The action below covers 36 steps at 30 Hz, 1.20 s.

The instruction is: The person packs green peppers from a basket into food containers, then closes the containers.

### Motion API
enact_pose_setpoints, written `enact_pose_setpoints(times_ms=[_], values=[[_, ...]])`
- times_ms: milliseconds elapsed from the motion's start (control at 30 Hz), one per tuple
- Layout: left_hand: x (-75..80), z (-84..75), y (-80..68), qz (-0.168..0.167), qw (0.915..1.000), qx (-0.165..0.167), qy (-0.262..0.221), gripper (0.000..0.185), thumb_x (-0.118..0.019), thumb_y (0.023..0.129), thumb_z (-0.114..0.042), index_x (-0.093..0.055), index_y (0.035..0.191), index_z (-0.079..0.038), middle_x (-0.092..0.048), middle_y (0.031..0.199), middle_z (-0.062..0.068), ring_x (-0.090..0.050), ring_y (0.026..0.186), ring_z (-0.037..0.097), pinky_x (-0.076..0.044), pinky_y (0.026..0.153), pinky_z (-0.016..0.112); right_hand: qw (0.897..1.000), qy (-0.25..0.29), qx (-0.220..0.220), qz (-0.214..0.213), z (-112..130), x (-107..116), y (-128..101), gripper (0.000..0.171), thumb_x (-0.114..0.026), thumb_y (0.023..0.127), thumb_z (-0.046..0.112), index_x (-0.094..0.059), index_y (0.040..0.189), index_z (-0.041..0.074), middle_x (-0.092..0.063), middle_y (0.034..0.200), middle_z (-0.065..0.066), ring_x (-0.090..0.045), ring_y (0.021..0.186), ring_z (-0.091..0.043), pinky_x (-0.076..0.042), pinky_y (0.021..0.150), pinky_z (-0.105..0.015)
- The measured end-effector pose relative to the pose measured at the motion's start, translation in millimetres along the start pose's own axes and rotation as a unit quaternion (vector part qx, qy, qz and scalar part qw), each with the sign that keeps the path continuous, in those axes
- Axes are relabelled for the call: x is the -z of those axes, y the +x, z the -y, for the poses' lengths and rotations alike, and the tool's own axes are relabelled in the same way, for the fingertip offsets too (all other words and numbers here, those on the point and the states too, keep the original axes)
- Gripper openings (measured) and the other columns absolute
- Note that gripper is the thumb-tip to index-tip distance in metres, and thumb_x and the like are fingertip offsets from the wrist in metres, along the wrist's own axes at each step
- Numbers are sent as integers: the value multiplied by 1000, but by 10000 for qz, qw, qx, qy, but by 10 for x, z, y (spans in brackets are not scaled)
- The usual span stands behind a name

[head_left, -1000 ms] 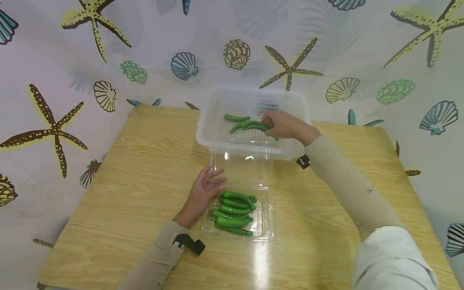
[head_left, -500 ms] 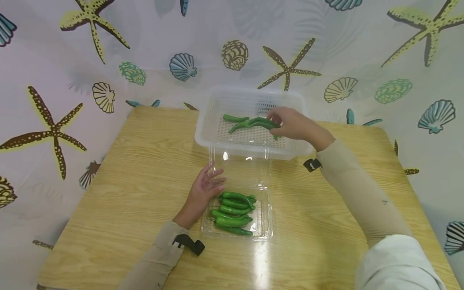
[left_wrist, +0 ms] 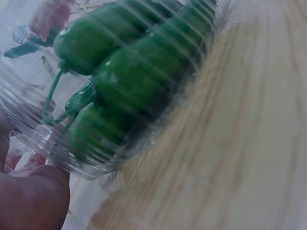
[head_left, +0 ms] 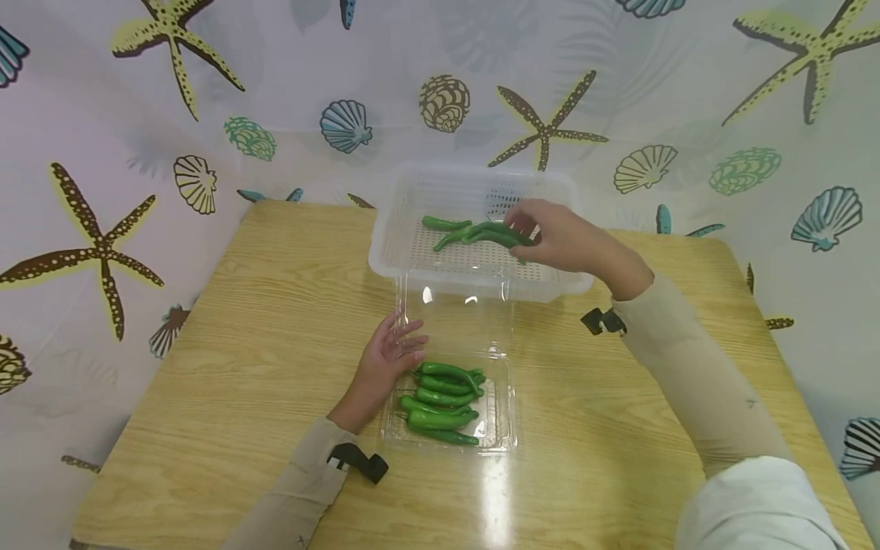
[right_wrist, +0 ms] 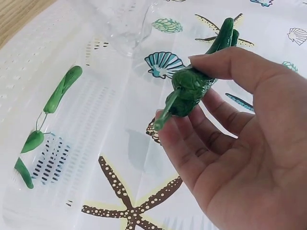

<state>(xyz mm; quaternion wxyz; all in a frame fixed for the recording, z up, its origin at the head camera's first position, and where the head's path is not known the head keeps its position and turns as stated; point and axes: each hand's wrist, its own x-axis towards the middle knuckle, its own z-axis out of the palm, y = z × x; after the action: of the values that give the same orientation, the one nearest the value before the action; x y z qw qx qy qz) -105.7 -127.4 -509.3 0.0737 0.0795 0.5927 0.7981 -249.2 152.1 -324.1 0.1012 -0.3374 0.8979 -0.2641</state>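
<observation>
Currently the right grip point(head_left: 564, 238) pinches green peppers point(right_wrist: 189, 91) over the white basket point(head_left: 380, 264), while the left grip point(head_left: 380, 368), loosely spread, touches the clear box point(head_left: 511, 412); packing seems underway, next probably needing a lowering beside the boxed peppers point(head_left: 440, 421)

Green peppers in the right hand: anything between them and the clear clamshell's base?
Yes: the white basket's near wall, then the clamshell's open lid, lie between the green peppers in the right hand and the clamshell's base. The left hand is at the clamshell's left side, off that line.
</observation>
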Motion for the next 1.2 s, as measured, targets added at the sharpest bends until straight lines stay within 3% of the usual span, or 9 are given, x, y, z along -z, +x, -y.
enact_pose_setpoints(times_ms=[267,667,933,1200], values=[[11,21,12,24,10000,-12,-60,79,-60,86,8,-16,148,-13,-35,141,22,-44,122,37,-47,95,33,9986,186,494,67,214,-77,-117,36,-68,82,13,-53,114,6,-55,102,-4,-54,91,-18,-53,78,-35],[10,29,4,3,9999,-89,-94,78,-61,86,4,-18,148,-16,-40,139,17,-47,120,32,-47,95,35,9891,267,1064,986,525,-451,-253,30,-66,84,16,-54,111,14,-56,102,5,-54,90,-11,-51,79,-30],[14,13,-5,-22,9999,-121,45,76,-59,87,6,-20,148,-17,-42,138,14,-48,120,30,-47,95,32,9797,73,1488,1343,581,-765,-298,26,-66,81,15,-56,106,14,-54,96,7,-52,87,-8,-51,75,-28],[-4,-32,-8,-3,10000,21,1,78,-61,86,5,-19,148,-18,-37,141,21,-46,121,34,-47,96,32,9753,-281,1716,1362,557,-1013,-345,25,-68,78,17,-58,101,16,-54,91,7,-52,82,-9,-48,71,-22]])
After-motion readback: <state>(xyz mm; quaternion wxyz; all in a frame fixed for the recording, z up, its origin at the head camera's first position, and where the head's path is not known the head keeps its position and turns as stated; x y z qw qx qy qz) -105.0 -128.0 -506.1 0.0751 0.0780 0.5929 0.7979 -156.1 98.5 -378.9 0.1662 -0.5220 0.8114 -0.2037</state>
